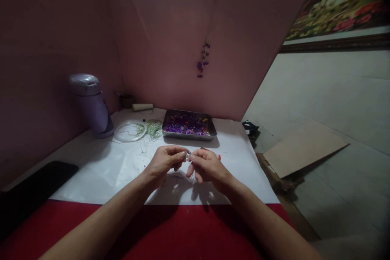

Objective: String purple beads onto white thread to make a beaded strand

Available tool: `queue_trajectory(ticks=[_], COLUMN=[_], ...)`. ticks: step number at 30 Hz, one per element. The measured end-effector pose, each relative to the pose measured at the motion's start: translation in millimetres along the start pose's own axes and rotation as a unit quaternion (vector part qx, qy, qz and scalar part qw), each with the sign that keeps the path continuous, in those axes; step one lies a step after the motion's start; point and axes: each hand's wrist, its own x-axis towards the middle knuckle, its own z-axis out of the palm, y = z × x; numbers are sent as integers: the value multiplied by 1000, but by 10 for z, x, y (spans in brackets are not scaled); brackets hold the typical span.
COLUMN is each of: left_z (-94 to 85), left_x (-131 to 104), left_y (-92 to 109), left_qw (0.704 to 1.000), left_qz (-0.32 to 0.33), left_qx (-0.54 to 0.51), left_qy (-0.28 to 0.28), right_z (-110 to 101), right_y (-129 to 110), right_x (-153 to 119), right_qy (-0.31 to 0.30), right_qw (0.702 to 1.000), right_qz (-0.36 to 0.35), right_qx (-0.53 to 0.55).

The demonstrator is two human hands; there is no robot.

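My left hand [166, 161] and my right hand [207, 164] meet over the white sheet, fingertips pinched close together. Between them shows a small silvery piece [188, 156], too tiny to name; each hand's thumb and forefinger close on it. The other fingers of my right hand hang curled and loose. Just beyond the hands stands a dark metal tray [189, 136] holding many small purple and clear beads [185, 125]. A red object [219, 157] lies partly hidden behind my right hand.
A purple flask [94, 107] stands at the left, beside a clear ring-shaped coil [117, 135] and tangled green thread [153, 129]. A pale roll [142, 107] lies behind. Beaded strands [203, 61] hang on the pink panel [170, 40]. A black object [42, 187] rests at the near left.
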Motion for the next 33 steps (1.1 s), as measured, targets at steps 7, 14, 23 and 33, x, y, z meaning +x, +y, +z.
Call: queue_trajectory(ticks=[7, 14, 23, 33], left_z=[23, 38, 70, 86], left_x=[-4, -10, -38, -38], left_y=[1, 13, 74, 77], left_qw=[1000, 997, 998, 999], left_qz=[3, 14, 19, 29], left_qx=[20, 74, 54, 37], left_qy=[11, 12, -1, 16], right_z=[-10, -15, -34, -17], right_y=[12, -33, -20, -17], right_x=[-1, -16, 4, 0], right_qy=[-4, 18, 46, 25], right_qw=[1000, 999, 998, 999], right_qz=[-12, -34, -28, -25], right_qx=[4, 2, -13, 8])
